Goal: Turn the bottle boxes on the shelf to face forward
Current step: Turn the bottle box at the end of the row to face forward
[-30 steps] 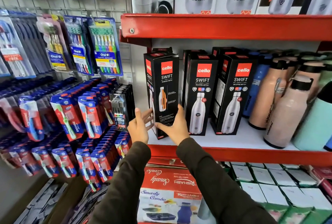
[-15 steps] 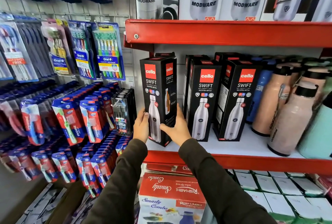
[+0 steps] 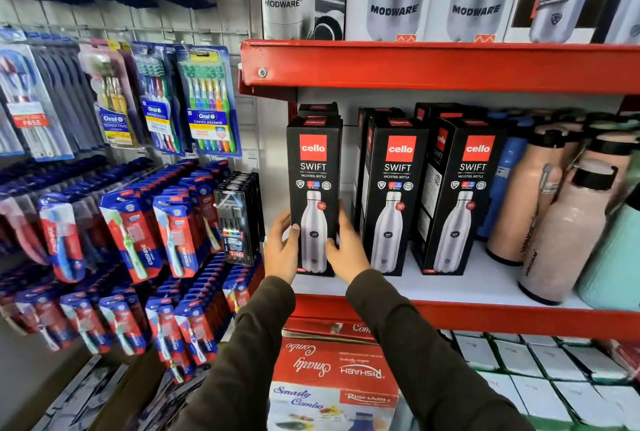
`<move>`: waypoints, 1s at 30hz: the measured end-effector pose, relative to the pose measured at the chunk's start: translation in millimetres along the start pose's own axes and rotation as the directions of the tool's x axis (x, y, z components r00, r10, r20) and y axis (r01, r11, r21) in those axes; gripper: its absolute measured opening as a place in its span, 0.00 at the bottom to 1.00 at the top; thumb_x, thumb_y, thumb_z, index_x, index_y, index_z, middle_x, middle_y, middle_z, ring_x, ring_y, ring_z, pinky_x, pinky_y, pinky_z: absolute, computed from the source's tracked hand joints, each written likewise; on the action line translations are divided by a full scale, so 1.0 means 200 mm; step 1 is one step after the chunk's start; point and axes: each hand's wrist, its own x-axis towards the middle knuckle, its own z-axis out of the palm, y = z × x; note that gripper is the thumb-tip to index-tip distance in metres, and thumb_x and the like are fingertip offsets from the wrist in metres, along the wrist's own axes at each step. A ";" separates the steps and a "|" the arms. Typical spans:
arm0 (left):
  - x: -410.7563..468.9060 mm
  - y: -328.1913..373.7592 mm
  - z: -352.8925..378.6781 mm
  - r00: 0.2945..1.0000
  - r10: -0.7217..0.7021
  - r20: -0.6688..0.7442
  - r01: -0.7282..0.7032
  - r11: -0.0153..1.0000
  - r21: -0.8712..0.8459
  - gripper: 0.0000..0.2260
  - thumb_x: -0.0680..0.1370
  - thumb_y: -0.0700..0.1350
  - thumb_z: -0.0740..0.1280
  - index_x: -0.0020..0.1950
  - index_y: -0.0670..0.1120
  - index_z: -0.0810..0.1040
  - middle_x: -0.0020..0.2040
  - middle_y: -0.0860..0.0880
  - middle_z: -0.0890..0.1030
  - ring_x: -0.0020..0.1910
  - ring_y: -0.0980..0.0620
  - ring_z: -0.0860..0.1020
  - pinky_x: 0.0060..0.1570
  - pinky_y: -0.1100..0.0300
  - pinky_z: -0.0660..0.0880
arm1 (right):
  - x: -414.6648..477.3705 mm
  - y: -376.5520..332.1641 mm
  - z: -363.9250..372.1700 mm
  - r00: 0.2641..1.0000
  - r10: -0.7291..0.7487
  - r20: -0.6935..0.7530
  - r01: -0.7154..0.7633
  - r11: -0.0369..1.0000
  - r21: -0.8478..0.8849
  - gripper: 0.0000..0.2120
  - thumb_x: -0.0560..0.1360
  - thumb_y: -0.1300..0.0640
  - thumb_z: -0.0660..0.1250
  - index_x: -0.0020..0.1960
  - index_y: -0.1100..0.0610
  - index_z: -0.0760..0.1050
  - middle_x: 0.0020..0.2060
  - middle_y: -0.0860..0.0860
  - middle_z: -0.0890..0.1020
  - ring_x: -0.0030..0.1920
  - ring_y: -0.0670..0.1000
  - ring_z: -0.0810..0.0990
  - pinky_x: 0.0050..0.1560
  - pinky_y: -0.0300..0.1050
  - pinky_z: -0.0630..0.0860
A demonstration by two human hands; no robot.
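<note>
Head view: the left box point(image 3: 313, 195), a second ago showing its side, now faces front, square with the middle box point(image 3: 394, 195) just right of it on the shelf point(image 3: 485, 287). The left hand point(image 3: 282, 247) and right hand point(image 3: 346, 250) clasp its lower sides in a closed grip. All three front boxes seem forward; releasing comes next.

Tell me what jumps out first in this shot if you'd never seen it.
Three black Cello boxes stand in a row on the red shelf, fronts forward. The left hand and right hand clasp the leftmost box low down. Pink bottles crowd the right; toothbrush packs hang at left.
</note>
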 end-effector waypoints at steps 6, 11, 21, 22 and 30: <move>-0.01 -0.02 0.02 0.999 -0.031 -0.026 0.031 0.999 -0.018 0.16 0.82 0.46 0.59 0.70 0.50 0.71 0.68 0.53 0.75 0.64 0.57 0.73 0.58 0.70 0.66 | -0.02 0.04 0.03 0.991 -0.003 -0.130 0.004 1.000 0.008 0.33 0.75 0.68 0.59 0.76 0.49 0.55 0.68 0.51 0.73 0.67 0.49 0.72 0.63 0.33 0.62; -0.02 -0.02 0.02 0.994 -0.101 -0.037 0.102 0.995 0.017 0.17 0.83 0.47 0.57 0.70 0.47 0.73 0.66 0.49 0.77 0.64 0.54 0.73 0.62 0.64 0.67 | -0.02 0.04 0.04 0.985 0.052 -0.164 -0.036 0.994 0.101 0.22 0.79 0.54 0.60 0.73 0.51 0.62 0.66 0.53 0.76 0.66 0.51 0.73 0.64 0.38 0.66; -0.08 -0.01 -0.03 0.979 -0.203 -0.028 0.200 0.977 -0.068 0.17 0.81 0.49 0.61 0.67 0.45 0.76 0.66 0.46 0.78 0.67 0.48 0.75 0.70 0.45 0.69 | -0.11 0.03 0.02 0.981 0.067 -0.182 -0.042 0.990 0.135 0.20 0.79 0.48 0.60 0.70 0.48 0.67 0.56 0.43 0.78 0.54 0.37 0.73 0.54 0.26 0.64; -0.09 -0.01 -0.03 0.978 -0.206 -0.031 0.203 0.976 -0.073 0.17 0.80 0.49 0.62 0.66 0.45 0.76 0.65 0.46 0.79 0.66 0.48 0.75 0.70 0.44 0.69 | -0.13 0.02 0.02 0.980 0.068 -0.188 -0.040 0.988 0.146 0.20 0.79 0.47 0.60 0.70 0.47 0.68 0.53 0.39 0.77 0.51 0.33 0.73 0.50 0.21 0.64; -0.23 0.02 -0.08 0.977 -0.198 -0.079 0.189 0.976 -0.111 0.16 0.78 0.50 0.66 0.64 0.47 0.79 0.62 0.49 0.81 0.64 0.51 0.77 0.68 0.44 0.71 | -0.26 0.00 -0.02 0.977 0.068 -0.205 -0.029 0.982 0.184 0.19 0.78 0.48 0.62 0.68 0.50 0.70 0.49 0.34 0.75 0.46 0.20 0.71 0.44 0.16 0.64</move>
